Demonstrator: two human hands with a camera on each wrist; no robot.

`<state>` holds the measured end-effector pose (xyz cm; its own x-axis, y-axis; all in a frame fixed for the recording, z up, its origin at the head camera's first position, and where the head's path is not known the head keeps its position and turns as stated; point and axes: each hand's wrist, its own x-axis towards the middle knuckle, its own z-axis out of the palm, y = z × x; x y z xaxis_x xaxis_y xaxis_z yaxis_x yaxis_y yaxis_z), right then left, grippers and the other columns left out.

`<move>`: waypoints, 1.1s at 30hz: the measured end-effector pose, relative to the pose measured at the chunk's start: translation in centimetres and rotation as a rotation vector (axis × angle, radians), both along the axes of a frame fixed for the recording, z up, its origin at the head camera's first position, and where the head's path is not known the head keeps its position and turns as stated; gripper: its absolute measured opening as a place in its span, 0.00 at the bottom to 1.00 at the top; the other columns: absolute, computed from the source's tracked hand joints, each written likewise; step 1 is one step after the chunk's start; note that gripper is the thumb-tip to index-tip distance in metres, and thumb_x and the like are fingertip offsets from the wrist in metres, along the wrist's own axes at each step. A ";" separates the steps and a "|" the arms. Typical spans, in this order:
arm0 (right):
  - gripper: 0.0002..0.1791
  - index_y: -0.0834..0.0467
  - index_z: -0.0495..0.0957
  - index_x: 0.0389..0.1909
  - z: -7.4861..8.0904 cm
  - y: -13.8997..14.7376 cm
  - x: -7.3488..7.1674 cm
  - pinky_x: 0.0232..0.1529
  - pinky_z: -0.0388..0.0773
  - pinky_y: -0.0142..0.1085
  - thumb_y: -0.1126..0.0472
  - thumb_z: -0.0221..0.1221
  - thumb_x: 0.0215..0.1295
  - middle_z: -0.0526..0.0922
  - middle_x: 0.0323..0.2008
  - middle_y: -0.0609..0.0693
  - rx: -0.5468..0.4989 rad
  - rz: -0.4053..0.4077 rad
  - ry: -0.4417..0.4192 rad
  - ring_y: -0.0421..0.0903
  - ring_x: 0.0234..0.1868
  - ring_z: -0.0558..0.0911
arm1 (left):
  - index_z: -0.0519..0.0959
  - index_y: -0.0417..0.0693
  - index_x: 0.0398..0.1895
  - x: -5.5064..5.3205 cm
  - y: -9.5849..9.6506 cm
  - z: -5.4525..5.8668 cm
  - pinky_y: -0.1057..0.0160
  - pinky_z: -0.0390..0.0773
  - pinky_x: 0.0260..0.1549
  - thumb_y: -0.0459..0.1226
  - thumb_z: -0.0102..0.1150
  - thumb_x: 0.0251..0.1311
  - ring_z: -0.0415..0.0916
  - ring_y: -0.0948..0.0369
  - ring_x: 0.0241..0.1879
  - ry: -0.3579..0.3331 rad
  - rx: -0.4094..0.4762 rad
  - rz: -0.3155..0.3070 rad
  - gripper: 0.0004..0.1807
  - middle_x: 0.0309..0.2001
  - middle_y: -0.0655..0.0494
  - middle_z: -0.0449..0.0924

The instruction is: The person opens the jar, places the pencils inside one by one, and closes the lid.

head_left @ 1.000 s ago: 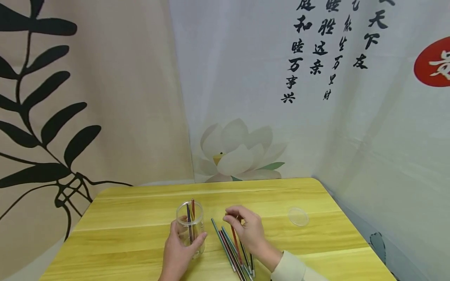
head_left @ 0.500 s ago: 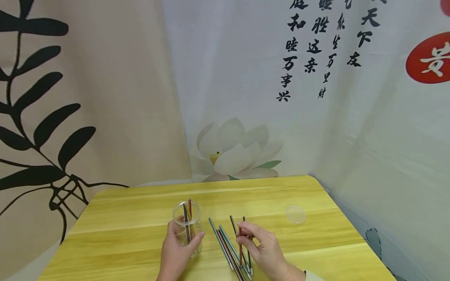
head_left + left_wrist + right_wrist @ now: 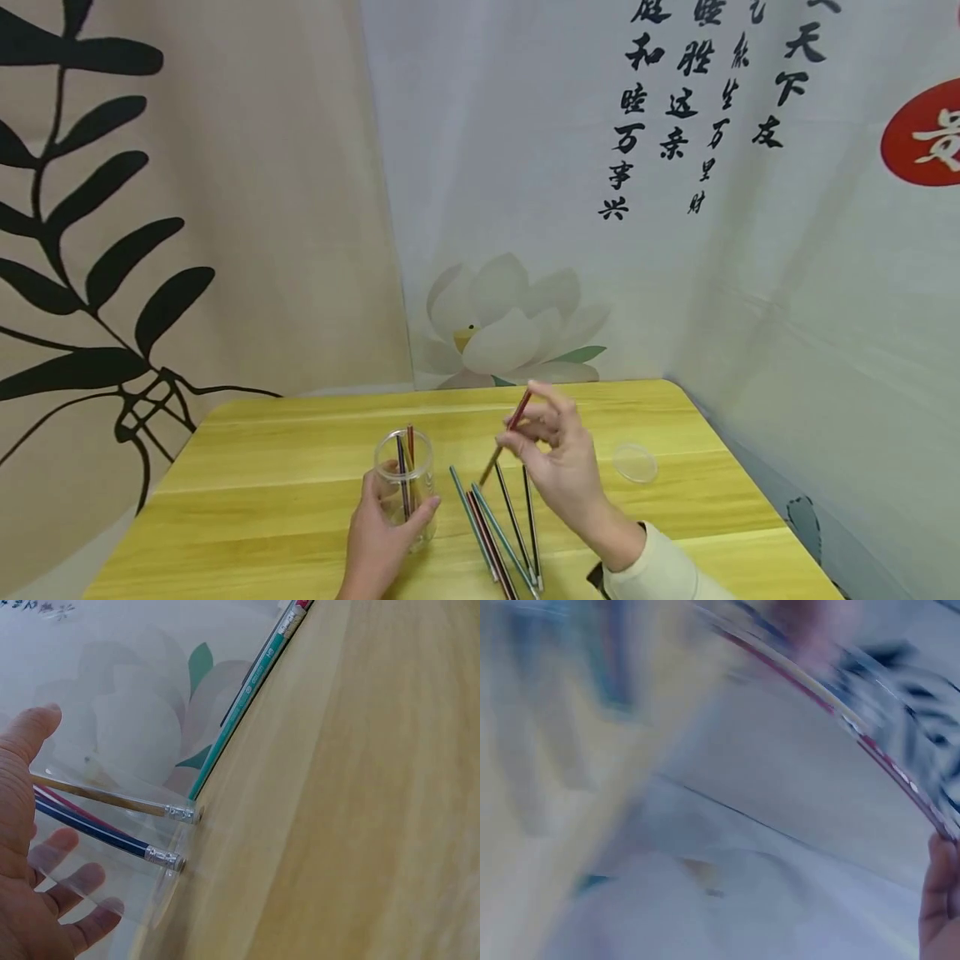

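My left hand (image 3: 386, 533) holds a clear jar (image 3: 425, 496) standing upright on the table, fingers around its side. Inside lean a navy pencil (image 3: 97, 831), a gold-brown pencil (image 3: 112, 796) and a red one, their eraser ends at the bottom. A dark red pencil (image 3: 519, 408) is pinched between the thumb and fingers of my right hand (image 3: 562, 467), tilted in the air right of the jar. Beneath it lie loose pencils on the table: a teal pencil (image 3: 474, 523), another teal pencil (image 3: 504, 533), a dark red one between them, and two black pencils (image 3: 531, 521).
A clear round lid (image 3: 635, 463) lies flat on the right part of the wood-patterned table (image 3: 262, 500). Behind the table's far edge hangs a printed cloth (image 3: 510, 167) with a lotus and writing. The right wrist view is partly blurred.
My right hand has picked the dark red pencil out of the loose group, raised it and tilted it. The left hand and jar stay in place.
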<state>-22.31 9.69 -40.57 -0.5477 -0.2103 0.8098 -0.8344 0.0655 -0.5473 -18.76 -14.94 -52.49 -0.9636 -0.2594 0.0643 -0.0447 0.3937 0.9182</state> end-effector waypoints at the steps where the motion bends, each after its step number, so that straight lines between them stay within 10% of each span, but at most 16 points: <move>1: 0.44 0.64 0.60 0.74 1.3 -0.6 -0.3 0.38 0.90 0.32 0.82 0.69 0.59 0.88 0.43 0.51 -0.075 0.004 -0.011 0.41 0.37 0.92 | 0.63 0.53 0.75 0.0 0.0 0.0 0.22 0.77 0.60 0.68 0.75 0.53 0.75 0.31 0.68 -0.001 -0.005 0.002 0.54 0.70 0.37 0.77; 7: 0.43 0.63 0.55 0.76 5.1 -4.5 -1.4 0.39 0.88 0.30 0.74 0.69 0.67 0.88 0.45 0.45 -0.259 0.071 -0.093 0.38 0.41 0.91 | 0.63 0.55 0.75 0.1 0.1 0.0 0.22 0.76 0.61 0.65 0.77 0.54 0.75 0.32 0.69 -0.012 0.019 0.003 0.52 0.70 0.39 0.77; 13: 0.41 0.65 0.59 0.73 3.4 -7.3 -2.1 0.39 0.91 0.35 0.78 0.69 0.64 0.87 0.43 0.64 -0.179 0.024 -0.034 0.54 0.36 0.91 | 0.65 0.54 0.74 -0.1 0.5 0.0 0.24 0.77 0.60 0.64 0.78 0.53 0.77 0.35 0.67 0.022 0.020 0.006 0.51 0.68 0.42 0.80; 33: 0.40 0.63 0.58 0.74 2.3 -9.7 -3.6 0.43 0.92 0.37 0.75 0.68 0.67 0.86 0.43 0.64 -0.103 -0.013 -0.014 0.60 0.36 0.91 | 0.65 0.54 0.72 -0.1 0.0 0.1 0.31 0.80 0.60 0.67 0.78 0.50 0.79 0.42 0.65 0.005 0.020 0.016 0.53 0.65 0.47 0.82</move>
<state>-25.93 -0.04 -38.31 -0.5613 -0.1193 0.8189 -0.8260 0.0196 -0.5633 -18.88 -14.95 -52.38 -0.9591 -0.2761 0.0634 -0.0466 0.3744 0.9261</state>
